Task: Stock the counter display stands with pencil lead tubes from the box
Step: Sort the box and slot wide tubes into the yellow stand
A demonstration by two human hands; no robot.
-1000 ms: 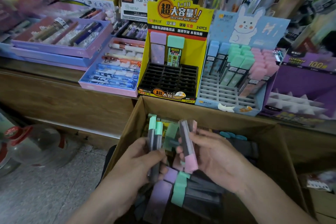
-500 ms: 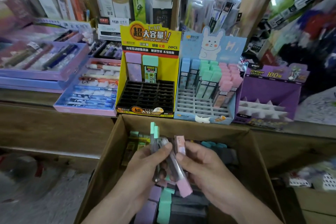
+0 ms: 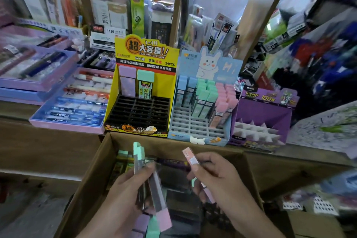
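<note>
Over the cardboard box [image 3: 90, 179] the left hand [image 3: 127, 195] has fingers and thumb curled round a bundle of lead tubes [image 3: 140, 157]: mint caps up, 1 pink cap down. Just beside it, not touching, the right hand [image 3: 218, 181] pinches 1 pink-capped tube [image 3: 190, 157], tilted. More tubes lie loose in the box. On the counter [image 3: 48, 137], the yellow stand [image 3: 146, 52] holds 2 tubes in its back row; the blue stand [image 3: 210, 62] beside it is partly filled.

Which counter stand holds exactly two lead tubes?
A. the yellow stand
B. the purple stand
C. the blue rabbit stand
A: the yellow stand has only a purple-capped tube and a green-capped tube, both standing in its back row.
</note>
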